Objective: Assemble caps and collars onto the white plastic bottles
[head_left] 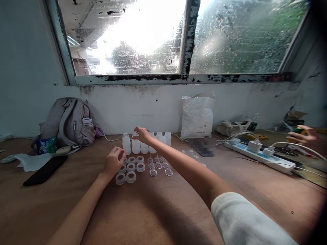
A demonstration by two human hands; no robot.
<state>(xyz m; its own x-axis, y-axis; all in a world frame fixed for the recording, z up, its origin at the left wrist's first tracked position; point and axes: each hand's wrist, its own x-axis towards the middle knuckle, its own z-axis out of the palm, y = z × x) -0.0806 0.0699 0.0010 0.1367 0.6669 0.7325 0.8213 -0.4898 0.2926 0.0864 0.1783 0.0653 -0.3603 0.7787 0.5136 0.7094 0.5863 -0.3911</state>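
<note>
Several frosted white bottles [136, 147] stand in rows near the wall. My right hand [142, 133] reaches over them, its fingers closed around a clear piece at the top of one bottle. Lower and to the left, my left hand [115, 160] hovers beside the white rings, its fingers curled with the thumb and index finger near each other; whether anything small is between them is too small to tell. The frosted rings [131, 177] lie in rows in front of the bottles. To their right are several clear round parts [158, 165] with thin tips.
At the left are a grey backpack [68, 119], a black phone [45, 170] and tissue. A white bag [197, 117] leans on the wall. A power strip [260, 157] with chargers lies at the right, near another person's hand [306, 137].
</note>
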